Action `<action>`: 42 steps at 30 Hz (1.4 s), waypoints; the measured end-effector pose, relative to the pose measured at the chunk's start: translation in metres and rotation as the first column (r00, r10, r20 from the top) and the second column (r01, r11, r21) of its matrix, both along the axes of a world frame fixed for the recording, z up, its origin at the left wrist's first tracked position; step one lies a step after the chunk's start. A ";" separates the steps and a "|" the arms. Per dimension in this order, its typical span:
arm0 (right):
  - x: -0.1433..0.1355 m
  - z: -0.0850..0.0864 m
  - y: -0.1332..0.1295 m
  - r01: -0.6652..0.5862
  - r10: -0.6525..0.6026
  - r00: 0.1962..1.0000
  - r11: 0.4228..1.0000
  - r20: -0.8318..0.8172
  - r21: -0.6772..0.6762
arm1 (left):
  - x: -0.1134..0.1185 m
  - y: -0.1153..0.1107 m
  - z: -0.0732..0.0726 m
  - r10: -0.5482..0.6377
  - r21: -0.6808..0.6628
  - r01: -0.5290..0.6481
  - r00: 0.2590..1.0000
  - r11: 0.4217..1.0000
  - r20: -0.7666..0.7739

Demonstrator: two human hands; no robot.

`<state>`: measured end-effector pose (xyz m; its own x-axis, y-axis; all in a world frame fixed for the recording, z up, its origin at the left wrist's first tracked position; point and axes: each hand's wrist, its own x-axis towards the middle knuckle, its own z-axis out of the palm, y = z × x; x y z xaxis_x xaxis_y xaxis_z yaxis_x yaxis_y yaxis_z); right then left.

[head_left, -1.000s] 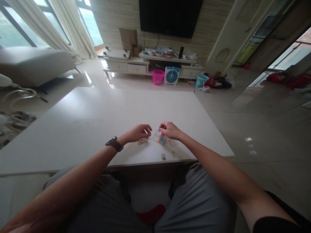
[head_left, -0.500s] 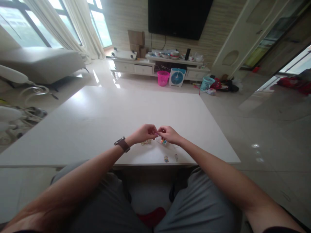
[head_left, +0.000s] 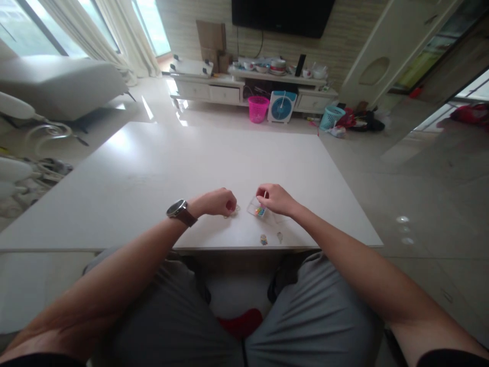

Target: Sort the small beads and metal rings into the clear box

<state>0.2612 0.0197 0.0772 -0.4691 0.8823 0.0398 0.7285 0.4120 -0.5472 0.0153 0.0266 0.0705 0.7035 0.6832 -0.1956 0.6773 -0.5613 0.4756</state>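
My left hand [head_left: 222, 202] is closed, its fingers curled down over a small pile of pale gold loops [head_left: 232, 214] on the white table [head_left: 191, 168]. What its fingertips hold is hidden. A wristwatch sits on that wrist. Over a small clear box [head_left: 252, 208] with colourful bead-like pieces [head_left: 260, 211] in it, my right hand [head_left: 278, 199] has its fingers pinched together. Anything between them is too small to name. Near the table's front edge lie a small cartoon-figure charm [head_left: 263, 239] and a small pale metallic piece [head_left: 280, 237].
Beyond the table stands a low white cabinet [head_left: 225, 95] with bowls on top. In front of it are a pink basket [head_left: 258, 109], a blue box fan [head_left: 282, 107] and a teal basket [head_left: 331, 118]. My legs are under the table's near edge.
The two hands, together before, have separated. My left hand moved left to the gold loops and my right hand moved right, over the clear box. The view has tilted down slightly.
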 end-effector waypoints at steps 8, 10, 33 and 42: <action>0.000 0.001 -0.001 -0.063 0.059 0.980 0.998 0.192 0.012 | -0.006 -0.001 -0.016 0.052 -0.116 -0.089 0.956 0.989 -0.288; 0.000 0.000 -0.002 -0.061 0.059 0.978 0.998 0.199 0.003 | -0.003 -0.002 -0.019 0.036 -0.143 -0.084 0.949 0.986 -0.313; 0.001 -0.002 -0.001 -0.091 0.088 0.971 0.996 0.223 0.001 | 0.007 0.004 -0.033 0.112 -0.241 -0.113 0.994 0.964 -0.018; 0.005 -0.005 -0.001 -0.096 0.093 0.973 0.995 0.213 0.005 | 0.003 0.014 -0.043 0.108 -0.084 -0.104 0.993 0.991 0.047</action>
<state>0.2658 0.0191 0.0723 -0.5496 0.8335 -0.0569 0.7846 0.4916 -0.3777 0.0187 0.0405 0.0276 0.6384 0.7378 -0.2193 0.7045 -0.4454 0.5525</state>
